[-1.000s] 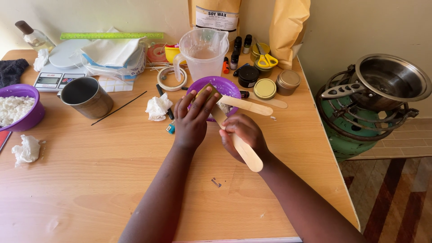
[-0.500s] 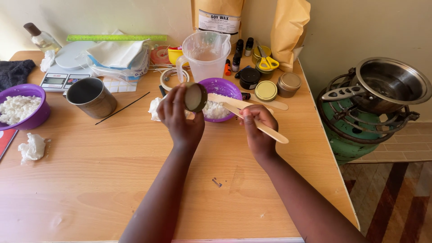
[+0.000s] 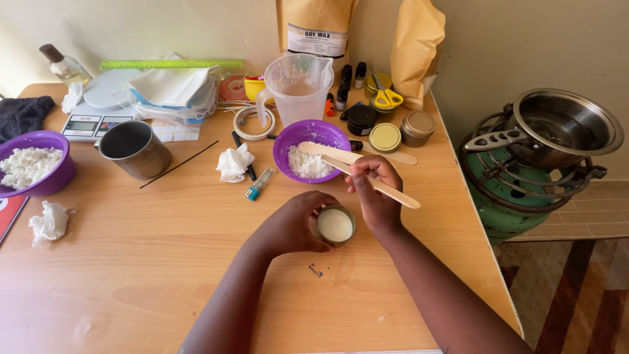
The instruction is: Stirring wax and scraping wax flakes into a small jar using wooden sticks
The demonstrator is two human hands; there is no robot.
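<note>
Starting at your far left, a purple plastic bowl [image 3: 33, 172] holds lumpy white wax flakes, and a crumpled white tissue [image 3: 47, 221] lies in front of it on the smooth wooden worktop [image 3: 151, 262]. Next come a flat digital scale [image 3: 92, 124] and a dull steel mug [image 3: 134, 149], dark inside. A thin black stick [image 3: 178, 164] lies slanted beside it. Further along, another wad of tissue [image 3: 234, 162] sits near a small blue-tipped lighter [image 3: 258, 185]. A clear plastic jug [image 3: 296, 88] stands behind a second purple bowl [image 3: 308, 149] of white flakes. Your left hand [image 3: 295, 223] curls around a small round metal tin [image 3: 335, 225], which rests on the worktop before you, filled with pale, smooth wax. Your right hand [image 3: 372, 190] is closed on a flat wooden stick [image 3: 367, 178] whose end rests in the second bowl. Beyond, round gold-lidded tins [image 3: 385, 137] sit by the edge. Off the worktop, a shiny steel pot [image 3: 565, 126] rests on a green gas burner [image 3: 517, 190].
</note>
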